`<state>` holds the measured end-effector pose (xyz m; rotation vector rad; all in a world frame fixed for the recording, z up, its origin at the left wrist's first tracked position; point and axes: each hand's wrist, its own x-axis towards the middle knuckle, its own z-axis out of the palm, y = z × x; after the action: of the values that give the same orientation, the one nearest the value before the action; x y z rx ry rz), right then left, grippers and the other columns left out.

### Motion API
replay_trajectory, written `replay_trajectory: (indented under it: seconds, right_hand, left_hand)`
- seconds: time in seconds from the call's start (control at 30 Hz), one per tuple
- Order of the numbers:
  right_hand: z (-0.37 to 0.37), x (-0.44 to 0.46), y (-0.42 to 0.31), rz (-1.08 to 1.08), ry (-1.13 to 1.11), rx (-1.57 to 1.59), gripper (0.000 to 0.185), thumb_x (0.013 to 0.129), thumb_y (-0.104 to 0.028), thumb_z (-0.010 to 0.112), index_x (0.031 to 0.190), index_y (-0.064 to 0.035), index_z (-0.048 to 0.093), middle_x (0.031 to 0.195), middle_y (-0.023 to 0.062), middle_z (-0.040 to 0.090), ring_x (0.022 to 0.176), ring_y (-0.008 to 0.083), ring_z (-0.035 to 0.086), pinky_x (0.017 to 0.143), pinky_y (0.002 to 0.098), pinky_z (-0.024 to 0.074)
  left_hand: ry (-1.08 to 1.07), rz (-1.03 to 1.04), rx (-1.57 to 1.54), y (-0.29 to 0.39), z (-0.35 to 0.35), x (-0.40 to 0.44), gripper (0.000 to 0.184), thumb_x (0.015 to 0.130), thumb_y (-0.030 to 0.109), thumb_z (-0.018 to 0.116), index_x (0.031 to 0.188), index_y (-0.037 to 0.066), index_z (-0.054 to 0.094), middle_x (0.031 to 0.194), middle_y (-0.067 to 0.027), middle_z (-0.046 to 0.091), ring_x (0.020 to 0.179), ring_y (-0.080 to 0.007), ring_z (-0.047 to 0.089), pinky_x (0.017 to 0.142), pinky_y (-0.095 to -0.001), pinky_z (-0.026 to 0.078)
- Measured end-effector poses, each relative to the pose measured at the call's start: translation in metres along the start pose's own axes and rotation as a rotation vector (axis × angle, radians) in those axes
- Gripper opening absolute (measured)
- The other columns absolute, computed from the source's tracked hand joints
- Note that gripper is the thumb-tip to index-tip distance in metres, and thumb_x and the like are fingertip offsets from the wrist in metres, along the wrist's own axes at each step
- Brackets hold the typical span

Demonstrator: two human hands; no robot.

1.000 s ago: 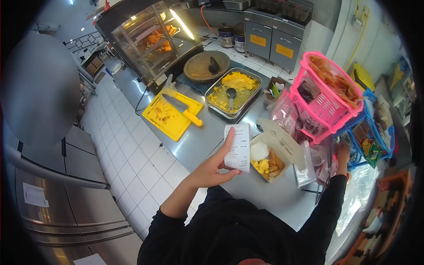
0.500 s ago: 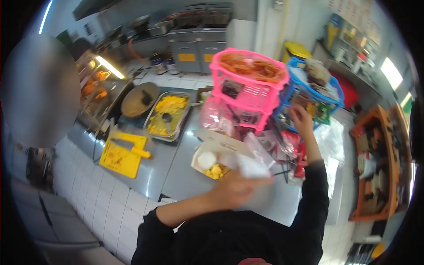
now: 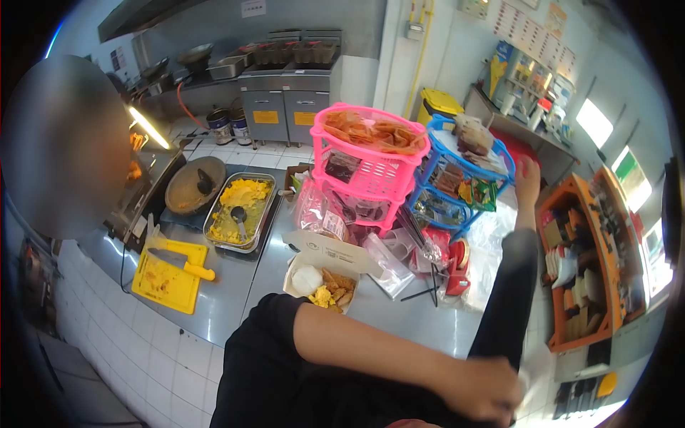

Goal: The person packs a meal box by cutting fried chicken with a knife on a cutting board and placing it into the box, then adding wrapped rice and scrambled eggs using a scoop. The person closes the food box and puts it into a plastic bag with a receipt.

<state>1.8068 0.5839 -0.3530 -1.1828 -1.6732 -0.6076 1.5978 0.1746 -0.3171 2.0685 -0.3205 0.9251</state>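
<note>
One food box, being kept on the counter: white mound, yellow food, fried pieces being contained, filling seemingly done, lid not being closed; blurred left hand, right hand beside blue rack, grips not being discernible.

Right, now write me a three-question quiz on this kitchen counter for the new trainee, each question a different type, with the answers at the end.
1. True or false: the knife lies on the yellow cutting board.

2. Multiple choice: what rests in the tray of yellow food?
A) A red packet
B) A dark scoop
C) A white cup

3. Short answer: which of the person's hands is nearer the blue basket rack?

Key: 1, true; 2, B; 3, the right hand.
</note>
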Motion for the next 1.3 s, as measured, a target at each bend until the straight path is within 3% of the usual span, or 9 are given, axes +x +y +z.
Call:
replay_trajectory:
  seconds: [0.13, 0.23, 0.37, 0.6, 0.83, 0.97, 1.03, 1.17, 1.3]
  right_hand:
    - [0.016, -0.011, 0.057, 0.325, 0.037, 0.125, 0.024, 0.093, -0.023, 0.053, 0.105, -0.0055, 0.063, 0.101, 0.0133, 0.063, 0.094, 0.0279, 0.06, 0.083, 0.0373, 0.0456]
    - [0.006, 0.012, 0.036, 0.285, -0.043, 0.21, 0.025, 0.092, -0.024, 0.056, 0.104, -0.0047, 0.064, 0.102, 0.0132, 0.064, 0.094, 0.0266, 0.061, 0.085, 0.036, 0.0455]
    - [0.021, 0.051, -0.004, -0.052, -0.384, 0.405, 0.026, 0.086, -0.025, 0.065, 0.096, -0.0013, 0.067, 0.086, 0.009, 0.067, 0.086, 0.0165, 0.061, 0.078, 0.0302, 0.0467]
    - [0.037, 0.073, -0.075, 0.227, -1.267, 0.414, 0.039, 0.081, -0.035, 0.07, 0.105, -0.0039, 0.069, 0.097, 0.0049, 0.069, 0.089, 0.0143, 0.061, 0.081, 0.0296, 0.0473]
    - [0.028, 0.086, -0.086, 0.41, -1.243, 0.278, 0.036, 0.083, -0.035, 0.067, 0.109, -0.0091, 0.069, 0.097, 0.0046, 0.068, 0.087, 0.0144, 0.061, 0.076, 0.0291, 0.0503]
    - [0.046, 0.081, -0.045, 0.024, -0.839, 0.436, 0.029, 0.09, -0.029, 0.056, 0.091, -0.0035, 0.069, 0.08, 0.0054, 0.067, 0.071, 0.0134, 0.064, 0.062, 0.0299, 0.0487]
    - [0.004, 0.061, -0.118, -0.097, -0.19, 0.498, 0.027, 0.095, -0.023, 0.049, 0.091, -0.0012, 0.066, 0.076, 0.007, 0.066, 0.068, 0.0127, 0.064, 0.062, 0.029, 0.049]
    - [-0.069, -0.029, -0.233, 0.295, -0.544, 0.866, 0.029, 0.097, -0.026, 0.049, 0.103, -0.0015, 0.063, 0.083, 0.0071, 0.066, 0.069, 0.0114, 0.064, 0.064, 0.022, 0.0492]
    - [-0.062, -0.151, -0.336, 0.051, -1.151, 1.14, 0.028, 0.091, -0.011, 0.053, 0.119, -0.0099, 0.058, 0.094, 0.0061, 0.063, 0.079, 0.0162, 0.062, 0.067, 0.029, 0.0514]
  left_hand:
    - [-0.558, 0.15, -0.843, 0.048, -0.016, 0.019, 0.031, 0.094, 0.023, 0.052, 0.096, -0.008, 0.054, 0.088, -0.023, 0.057, 0.084, -0.0297, 0.056, 0.075, -0.0389, 0.043]
    - [-0.241, -0.006, -0.741, 0.015, -0.028, -0.035, 0.018, 0.076, 0.016, 0.067, 0.08, -0.002, 0.064, 0.073, -0.0149, 0.063, 0.07, -0.0258, 0.062, 0.071, -0.0376, 0.046]
    - [0.026, -0.656, -0.369, -0.054, -0.028, -0.092, 0.039, 0.083, 0.026, 0.066, 0.111, 0.0, 0.061, 0.106, -0.0131, 0.063, 0.107, -0.0277, 0.056, 0.092, -0.0391, 0.042]
    - [0.081, -0.566, -0.299, -0.055, -0.001, -0.083, 0.026, 0.085, 0.022, 0.06, 0.102, 0.002, 0.06, 0.098, -0.0177, 0.059, 0.093, -0.0295, 0.057, 0.082, -0.0377, 0.044]
    - [-0.243, -0.346, -0.112, -0.023, 0.005, -0.108, 0.021, 0.089, 0.018, 0.055, 0.077, 0.001, 0.053, 0.071, -0.0184, 0.054, 0.074, -0.0344, 0.054, 0.069, -0.0443, 0.042]
    - [-0.251, -0.266, -0.109, -0.01, -0.005, -0.114, 0.019, 0.091, 0.017, 0.052, 0.079, 0.002, 0.055, 0.081, -0.0192, 0.058, 0.075, -0.0357, 0.056, 0.068, -0.0441, 0.042]
    - [-0.144, -0.288, -0.143, -0.007, -0.007, -0.122, 0.016, 0.092, 0.016, 0.051, 0.087, 0.003, 0.058, 0.088, -0.0176, 0.06, 0.078, -0.0348, 0.058, 0.071, -0.0431, 0.044]
    - [0.297, -0.592, -0.235, -0.027, 0.003, -0.173, 0.023, 0.095, 0.012, 0.048, 0.113, 0.007, 0.06, 0.103, -0.012, 0.065, 0.09, -0.0289, 0.063, 0.082, -0.0385, 0.047]
    - [0.638, -0.934, 0.06, -0.132, 0.065, -0.273, 0.031, 0.093, 0.01, 0.05, 0.124, 0.009, 0.054, 0.102, -0.0136, 0.065, 0.1, -0.0282, 0.061, 0.085, -0.0357, 0.047]
